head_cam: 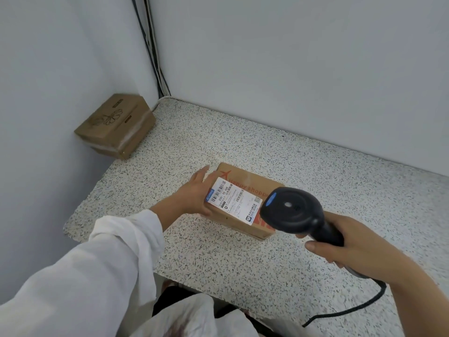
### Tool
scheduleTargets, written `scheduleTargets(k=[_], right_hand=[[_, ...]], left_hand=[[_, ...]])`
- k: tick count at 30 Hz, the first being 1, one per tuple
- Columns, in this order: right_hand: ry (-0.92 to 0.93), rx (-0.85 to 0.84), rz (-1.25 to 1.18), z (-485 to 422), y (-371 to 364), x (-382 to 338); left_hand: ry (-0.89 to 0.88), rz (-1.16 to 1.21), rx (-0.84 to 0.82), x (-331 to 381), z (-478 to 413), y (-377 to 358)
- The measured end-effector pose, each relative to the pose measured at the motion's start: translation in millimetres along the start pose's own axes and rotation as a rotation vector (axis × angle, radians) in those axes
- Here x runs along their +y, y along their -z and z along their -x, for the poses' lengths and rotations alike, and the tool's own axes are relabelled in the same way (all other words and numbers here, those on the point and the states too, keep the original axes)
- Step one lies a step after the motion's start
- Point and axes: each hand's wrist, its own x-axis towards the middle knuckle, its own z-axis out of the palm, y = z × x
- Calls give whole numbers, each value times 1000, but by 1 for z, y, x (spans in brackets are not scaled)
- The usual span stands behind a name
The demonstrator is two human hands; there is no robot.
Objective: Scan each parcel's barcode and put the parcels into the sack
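A brown cardboard parcel (252,188) with red print lies on the speckled table (218,259). A white shipping label with barcodes (233,201) faces up on it. My left hand (194,193) rests flat against the parcel's left side, fingers straight, thumb under the near corner. My right hand (349,246) grips the handle of a black barcode scanner (294,212). The scanner's head hovers over the parcel's right end, close to the label. At the bottom edge a white sack (194,319) shows below the table's front edge.
A second brown cardboard box (116,125) with a flower print sits at the far left against the wall. Black cables (151,45) run down the wall corner. The scanner's black cord (359,305) trails across the table's near right part.
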Motion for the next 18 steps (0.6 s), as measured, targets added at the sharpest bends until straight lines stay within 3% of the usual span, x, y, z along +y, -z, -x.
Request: scheduleTargets(k=[5,12,18], right_hand=[[-38,37,-20,7,-4,0],[-127,177,-120,18,-19,-11],[-201,374,-223,28,-43,-35]], left_hand=[[-126,-361,-234,12,-21,13],[-158,-467,-377,21,-45,19],[-311,-514,-419,18,-60,31]])
